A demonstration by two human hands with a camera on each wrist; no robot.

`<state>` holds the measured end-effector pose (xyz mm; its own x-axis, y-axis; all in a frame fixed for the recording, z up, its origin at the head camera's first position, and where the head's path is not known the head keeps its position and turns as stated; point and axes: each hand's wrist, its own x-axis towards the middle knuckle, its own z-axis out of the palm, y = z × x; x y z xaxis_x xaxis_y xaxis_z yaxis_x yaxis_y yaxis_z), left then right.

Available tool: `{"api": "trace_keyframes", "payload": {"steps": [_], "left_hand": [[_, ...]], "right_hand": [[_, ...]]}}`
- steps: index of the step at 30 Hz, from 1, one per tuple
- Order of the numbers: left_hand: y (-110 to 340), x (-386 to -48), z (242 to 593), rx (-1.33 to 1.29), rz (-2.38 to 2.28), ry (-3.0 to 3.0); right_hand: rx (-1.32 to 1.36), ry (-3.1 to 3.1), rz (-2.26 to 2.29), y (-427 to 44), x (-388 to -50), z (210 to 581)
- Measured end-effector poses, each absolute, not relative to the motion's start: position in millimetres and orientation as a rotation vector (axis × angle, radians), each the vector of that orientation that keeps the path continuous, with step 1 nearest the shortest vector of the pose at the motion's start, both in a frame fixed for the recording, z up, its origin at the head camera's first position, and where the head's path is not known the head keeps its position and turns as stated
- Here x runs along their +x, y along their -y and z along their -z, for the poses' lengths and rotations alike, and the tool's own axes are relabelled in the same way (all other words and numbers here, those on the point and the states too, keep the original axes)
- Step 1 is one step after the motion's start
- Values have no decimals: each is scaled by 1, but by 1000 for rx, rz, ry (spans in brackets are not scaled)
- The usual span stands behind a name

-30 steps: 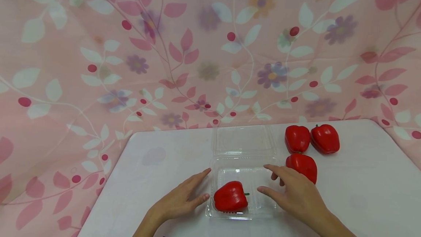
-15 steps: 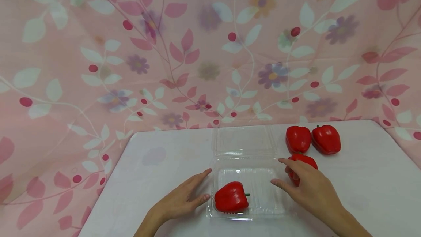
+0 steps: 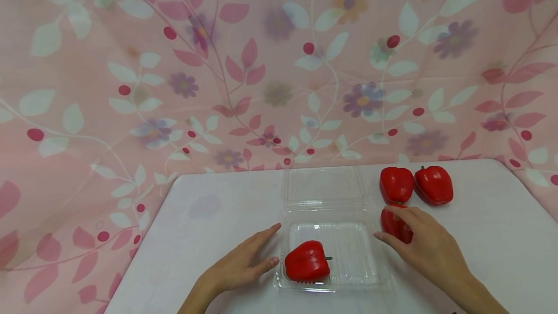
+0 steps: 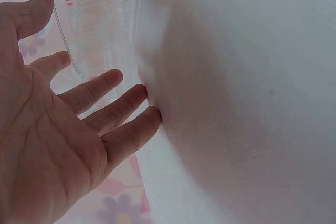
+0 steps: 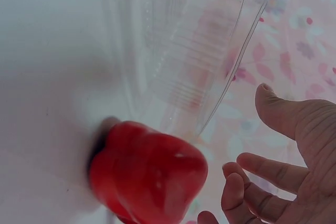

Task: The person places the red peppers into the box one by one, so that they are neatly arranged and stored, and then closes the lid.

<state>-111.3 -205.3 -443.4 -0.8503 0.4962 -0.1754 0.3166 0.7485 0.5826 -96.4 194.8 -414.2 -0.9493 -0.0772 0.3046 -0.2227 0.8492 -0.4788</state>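
A clear plastic clamshell box (image 3: 348, 251) lies opened on the white table, its lid (image 3: 322, 185) folded back. Inside, at the left, one red bell pepper (image 3: 307, 261) lies on its side, green stem to the right. My left hand (image 3: 237, 260) is beside the box's left wall, fingers extended and holding nothing; the left wrist view shows its bare palm. Over at the right, my right hand (image 3: 429, 246) hovers at another red bell pepper (image 5: 149, 174), partly covering it in the head view. The right wrist view shows a gap between its loosely bent fingers and this pepper.
Two more red bell peppers (image 3: 396, 184) (image 3: 434, 184) stand side by side at the back right of the white table (image 3: 218, 222). A pink floral cloth (image 3: 270, 71) hangs behind the table's far edge.
My right hand has moved right, from over the box to the nearest loose pepper. The left hand and the pepper in the box have kept their places.
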Motion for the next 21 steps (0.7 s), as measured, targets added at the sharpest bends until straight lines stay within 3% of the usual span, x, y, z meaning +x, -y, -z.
{"api": "trace_keyframes", "payload": {"steps": [21], "left_hand": [[204, -111, 444, 623, -784, -2630]], "right_hand": [[158, 2748, -750, -221, -104, 423]]}}
